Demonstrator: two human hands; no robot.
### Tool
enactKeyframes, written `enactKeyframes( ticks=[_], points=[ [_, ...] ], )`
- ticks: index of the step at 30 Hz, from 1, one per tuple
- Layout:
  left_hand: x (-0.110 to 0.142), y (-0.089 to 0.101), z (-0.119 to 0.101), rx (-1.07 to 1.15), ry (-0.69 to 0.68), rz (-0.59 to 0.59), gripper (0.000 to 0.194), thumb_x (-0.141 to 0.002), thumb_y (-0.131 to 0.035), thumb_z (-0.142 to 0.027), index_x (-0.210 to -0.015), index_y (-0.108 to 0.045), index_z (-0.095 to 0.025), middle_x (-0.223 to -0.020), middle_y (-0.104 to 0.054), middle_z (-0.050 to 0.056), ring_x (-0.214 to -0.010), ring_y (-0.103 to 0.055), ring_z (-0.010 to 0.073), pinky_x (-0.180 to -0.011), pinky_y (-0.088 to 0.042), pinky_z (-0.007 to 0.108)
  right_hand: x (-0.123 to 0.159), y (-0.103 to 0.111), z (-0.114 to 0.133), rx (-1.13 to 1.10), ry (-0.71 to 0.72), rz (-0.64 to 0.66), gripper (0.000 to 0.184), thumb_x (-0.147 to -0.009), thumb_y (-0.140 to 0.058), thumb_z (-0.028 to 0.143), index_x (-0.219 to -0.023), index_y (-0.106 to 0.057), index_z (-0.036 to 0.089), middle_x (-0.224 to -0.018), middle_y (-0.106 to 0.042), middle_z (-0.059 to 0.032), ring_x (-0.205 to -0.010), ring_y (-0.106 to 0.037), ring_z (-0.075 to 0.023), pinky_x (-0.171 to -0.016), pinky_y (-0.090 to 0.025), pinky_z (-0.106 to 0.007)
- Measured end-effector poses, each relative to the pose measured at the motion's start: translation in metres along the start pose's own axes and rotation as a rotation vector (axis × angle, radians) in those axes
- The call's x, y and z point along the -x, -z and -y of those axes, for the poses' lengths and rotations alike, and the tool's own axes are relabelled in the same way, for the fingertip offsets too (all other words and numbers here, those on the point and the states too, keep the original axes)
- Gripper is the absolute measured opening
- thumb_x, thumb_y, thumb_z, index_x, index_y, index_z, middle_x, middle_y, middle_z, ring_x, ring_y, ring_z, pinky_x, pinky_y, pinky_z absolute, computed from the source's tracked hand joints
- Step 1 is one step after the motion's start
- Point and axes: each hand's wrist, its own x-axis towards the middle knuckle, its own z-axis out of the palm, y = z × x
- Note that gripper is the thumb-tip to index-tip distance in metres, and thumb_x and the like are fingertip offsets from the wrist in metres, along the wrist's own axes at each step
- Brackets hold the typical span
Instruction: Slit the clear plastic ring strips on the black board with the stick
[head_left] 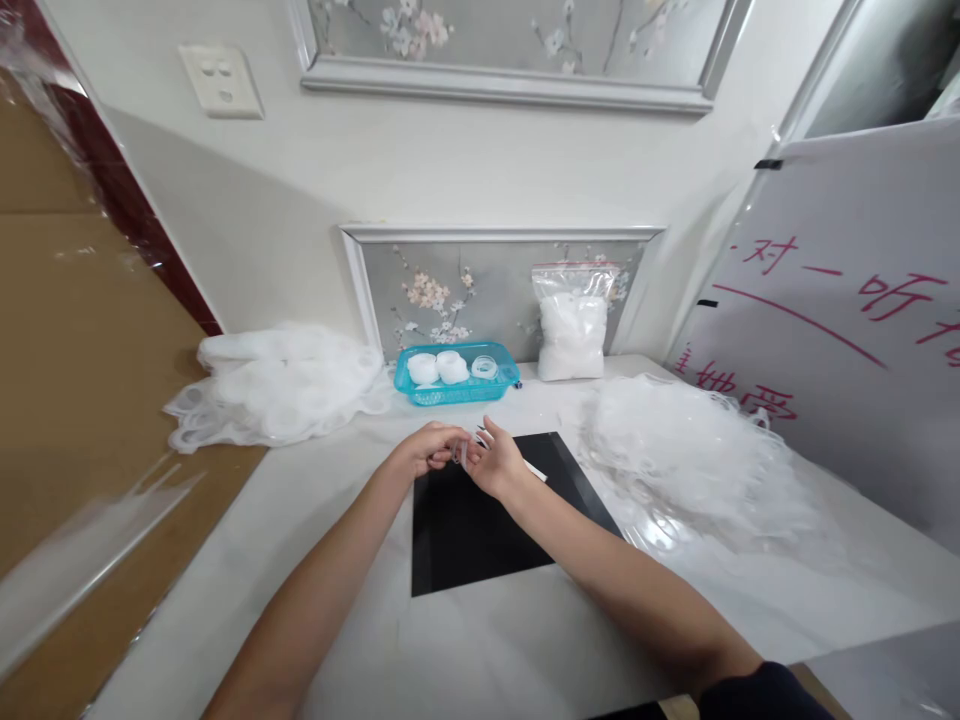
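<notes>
Over the black mat, my two hands meet around a thin translucent white ring. My left hand is closed, its fingertips pinching the ring's left side. My right hand is turned palm inward, thumb raised, with its curled fingers on the ring's other side. A small dark tip shows by the right thumb; what it belongs to is hidden. Past the right wrist, a narrow white strip lies over the mat; whether the hand touches it I cannot tell.
Behind the mat stands a blue basket with stacks of white rings. A zip bag of white material leans against the wall. White ring-edged sheets are heaped at left and right. Cardboard borders the left side.
</notes>
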Motion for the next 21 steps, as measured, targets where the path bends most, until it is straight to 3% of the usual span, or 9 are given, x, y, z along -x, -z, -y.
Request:
enactKeyframes(
  ticks=[6, 9, 12, 17, 21],
  points=[
    [0.025, -0.003, -0.027, 0.104, -0.099, -0.034, 0.014, -0.078, -0.067, -0.024, -0.073, -0.058, -0.014, -0.048, -0.049, -0.007, -0.030, -0.021, -0.0010, -0.032, -0.011, 0.013, 0.029, -0.022, 0.017, 0.162, 0.023, 0.179, 0.010, -0.094, -0.052, 0.027, -0.088, -0.054, 0.020, -0.069, -0.062, -0.0016, -0.062, -0.063, -0.0136, -0.058, -0.053, -0.022],
    [0.048, -0.007, -0.043, 0.098, -0.158, 0.043, 0.020, -0.078, -0.070, -0.032, -0.076, -0.063, -0.013, -0.050, -0.051, -0.005, -0.030, -0.024, -0.0010, -0.031, -0.012, 0.014, 0.050, -0.037, 0.029, 0.191, 0.107, 0.290, 0.012, -0.096, -0.051, 0.032, -0.096, -0.055, 0.021, -0.065, -0.062, 0.0021, -0.055, -0.061, -0.0114, -0.059, -0.051, -0.021],
    [0.076, -0.015, -0.055, 0.003, -0.254, 0.145, 0.030, -0.078, -0.071, -0.044, -0.082, -0.066, -0.014, -0.051, -0.053, -0.005, -0.029, -0.026, -0.0002, -0.031, -0.011, 0.015, 0.072, -0.050, 0.042, 0.200, 0.142, 0.373, 0.026, -0.096, -0.047, 0.045, -0.111, -0.053, 0.024, -0.076, -0.068, 0.0004, -0.054, -0.061, -0.0121, -0.058, -0.051, -0.023],
    [0.116, -0.030, -0.065, -0.250, -0.335, 0.219, 0.033, -0.082, -0.065, -0.049, -0.091, -0.074, -0.018, -0.037, -0.041, -0.007, -0.027, -0.025, 0.0031, -0.032, -0.014, 0.018, 0.110, -0.061, 0.065, 0.209, 0.162, 0.490, 0.051, -0.088, -0.048, 0.065, -0.122, -0.047, 0.026, -0.109, -0.069, -0.0089, -0.091, -0.069, -0.0229, -0.075, -0.056, -0.038],
    [0.134, -0.040, -0.067, -0.323, -0.395, 0.226, 0.028, -0.082, -0.065, -0.048, -0.094, -0.077, -0.026, -0.058, -0.063, -0.001, -0.030, -0.033, 0.0036, -0.032, -0.019, 0.020, 0.138, -0.060, 0.083, 0.209, 0.144, 0.636, 0.071, -0.077, -0.049, 0.079, -0.122, -0.049, 0.023, -0.122, -0.064, -0.0145, -0.117, -0.059, -0.0298, -0.091, -0.051, -0.050]
  ],
)
